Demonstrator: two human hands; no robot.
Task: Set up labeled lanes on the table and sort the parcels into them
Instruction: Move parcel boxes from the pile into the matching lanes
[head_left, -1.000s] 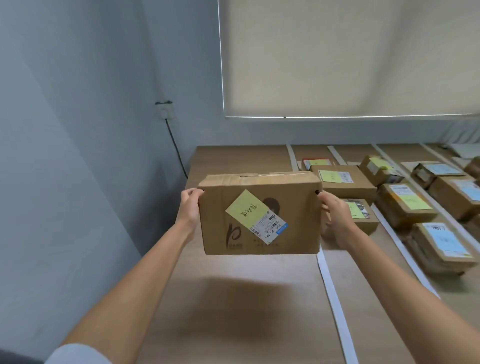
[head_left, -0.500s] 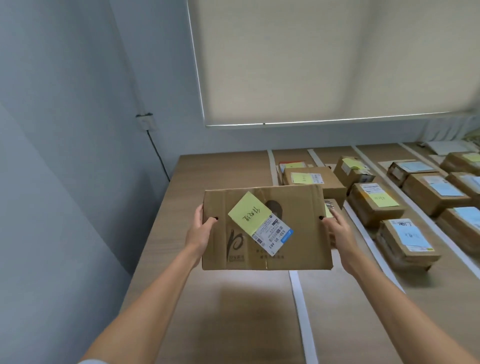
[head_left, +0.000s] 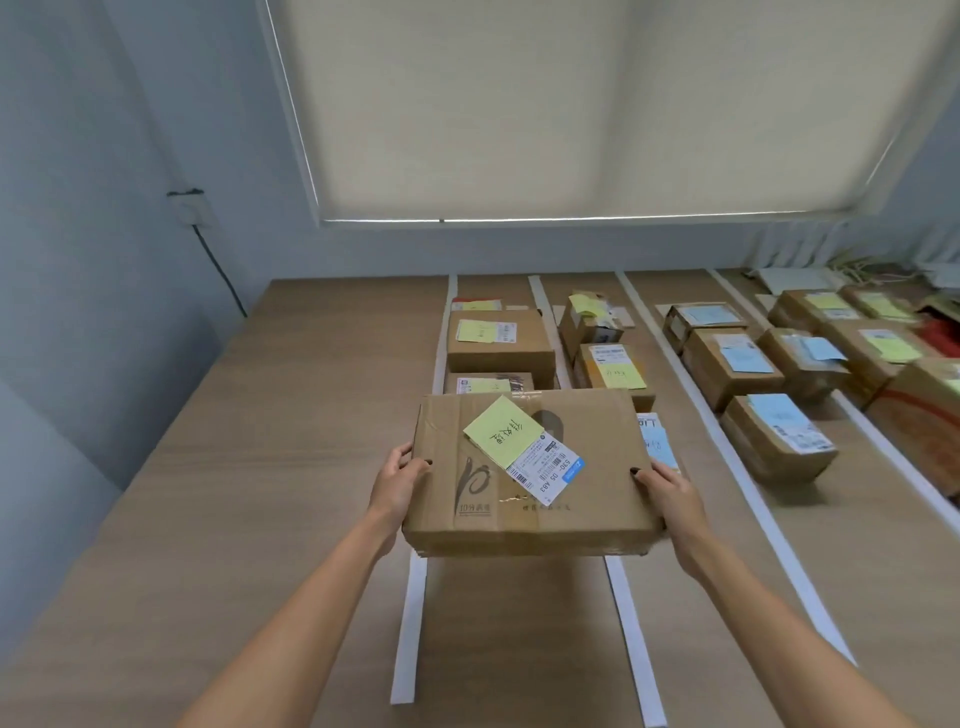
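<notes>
Two hands, left hand (head_left: 397, 480), right hand (head_left: 667, 491), cardboard parcel (head_left: 530, 478) between grip

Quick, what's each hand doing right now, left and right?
Left hand: grips the left end of the cardboard parcel, held over the table.
Right hand: grips the parcel's right end, fingers curled round the edge.

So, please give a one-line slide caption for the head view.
Both hands, left and right, hold a labelled cardboard parcel above a taped lane.
</notes>
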